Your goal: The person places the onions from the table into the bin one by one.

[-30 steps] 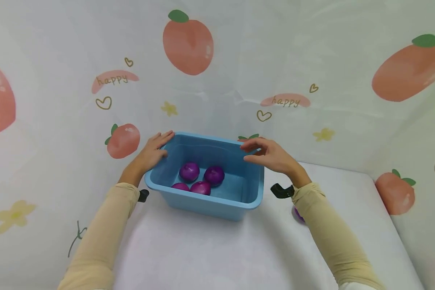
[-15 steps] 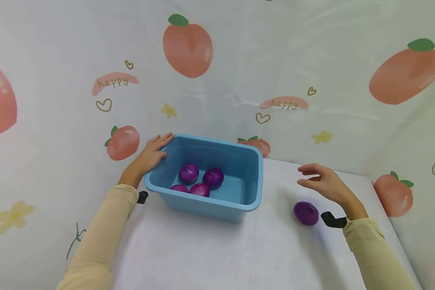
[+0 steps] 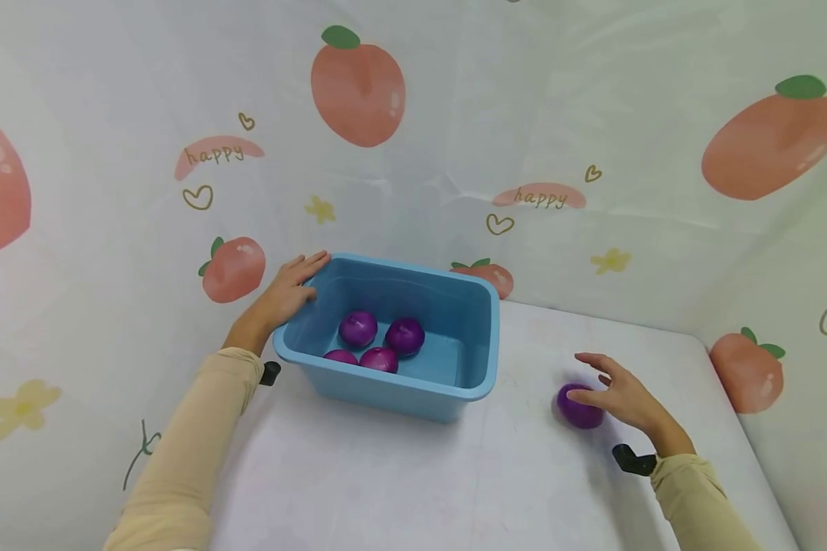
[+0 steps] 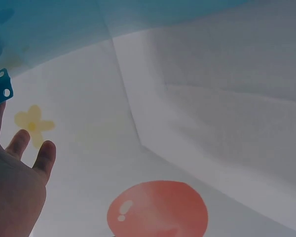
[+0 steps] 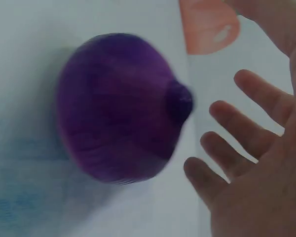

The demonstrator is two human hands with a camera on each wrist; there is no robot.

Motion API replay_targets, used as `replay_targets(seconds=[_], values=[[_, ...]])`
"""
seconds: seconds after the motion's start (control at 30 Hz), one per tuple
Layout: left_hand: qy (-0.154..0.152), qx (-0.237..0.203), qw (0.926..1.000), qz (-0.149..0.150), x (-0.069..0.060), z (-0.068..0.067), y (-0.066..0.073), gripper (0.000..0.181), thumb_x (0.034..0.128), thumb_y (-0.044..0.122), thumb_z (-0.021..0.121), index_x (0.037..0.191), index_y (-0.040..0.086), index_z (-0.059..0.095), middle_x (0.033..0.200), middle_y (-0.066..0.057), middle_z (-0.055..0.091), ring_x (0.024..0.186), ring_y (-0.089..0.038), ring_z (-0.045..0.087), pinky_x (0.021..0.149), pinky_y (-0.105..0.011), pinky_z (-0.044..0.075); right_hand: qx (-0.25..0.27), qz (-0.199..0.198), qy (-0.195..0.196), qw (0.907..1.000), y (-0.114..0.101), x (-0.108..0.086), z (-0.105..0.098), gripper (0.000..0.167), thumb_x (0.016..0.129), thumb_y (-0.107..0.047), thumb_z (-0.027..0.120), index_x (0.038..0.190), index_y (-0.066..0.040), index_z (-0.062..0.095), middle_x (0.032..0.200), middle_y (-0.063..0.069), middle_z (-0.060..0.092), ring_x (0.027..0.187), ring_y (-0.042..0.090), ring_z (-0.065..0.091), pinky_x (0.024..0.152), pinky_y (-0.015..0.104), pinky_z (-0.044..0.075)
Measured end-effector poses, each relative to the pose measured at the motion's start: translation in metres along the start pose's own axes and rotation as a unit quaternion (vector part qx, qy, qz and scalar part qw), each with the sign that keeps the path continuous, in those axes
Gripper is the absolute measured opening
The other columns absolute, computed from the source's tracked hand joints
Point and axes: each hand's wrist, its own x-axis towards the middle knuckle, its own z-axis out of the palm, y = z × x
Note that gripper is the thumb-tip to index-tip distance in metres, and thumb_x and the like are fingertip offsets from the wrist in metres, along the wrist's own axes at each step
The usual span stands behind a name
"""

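Observation:
A light blue plastic bin [image 3: 393, 394] stands on the white table, with several purple onions inside, such as the onion [image 3: 405, 337] near its middle. Along the bin's left rim rests my left hand [image 3: 286, 295], fingers mostly straight and the thumb over the inner side. In the left wrist view, the left hand's fingers [image 4: 44, 158] show below the blue bin. Another purple onion [image 3: 579, 407] lies on the table to the right. My right hand [image 3: 627, 398] hovers over it, thumb and fingers spread; the right wrist view shows this onion [image 5: 118, 108] apart from the visible fingers [image 5: 241, 128].
The white table [image 3: 358, 490] spreads in front of and to the right of the bin. Behind it hangs a white cloth backdrop [image 3: 448, 138] printed with red fruit, hearts and yellow flowers.
My right hand has moved from above the bin's right rim out to the right, then down to the loose onion. The left hand and the bin have stayed in place.

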Motion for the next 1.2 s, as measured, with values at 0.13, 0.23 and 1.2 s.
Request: replay_targets(seconds=[0.13,0.23,1.2], values=[[0.0,0.0,1.0,0.001,0.0,0.001,0.001,0.075,0.0917,0.012,0.044,0.162,0.033,0.027,0.173,0.007,0.019,0.162,-0.033,0.0,0.12,-0.077,0.013,-0.009,0.019,-0.03,0.9993,0.01,-0.004,0.009,0.085,0.089,-0.037,0.076,0.154,-0.001,0.036,0.158,0.027,0.038,0.139,0.058,0.04,0.109,0.068,0.04],[0.001,0.001,1.0,0.003,0.0,0.001,0.002,0.075,0.0916,0.012,0.044,0.162,0.032,0.027,0.173,0.005,0.019,0.162,-0.034,0.0,0.12,-0.078,0.012,-0.018,0.039,-0.053,0.9977,0.015,-0.006,0.013,0.09,0.087,-0.039,0.076,0.157,-0.004,0.031,0.159,0.029,0.035,0.136,0.058,0.045,0.103,0.061,0.048],[0.0,0.001,1.0,0.0,0.001,0.001,0.002,0.077,0.0897,0.012,0.044,0.162,0.03,0.026,0.173,0.002,0.018,0.162,-0.036,0.001,0.12,-0.078,0.011,-0.048,0.081,-0.042,0.9946,0.013,0.0,0.02,0.083,0.087,-0.045,0.075,0.149,-0.001,0.041,0.137,0.031,0.056,0.116,0.041,0.061,0.088,0.045,0.054]])
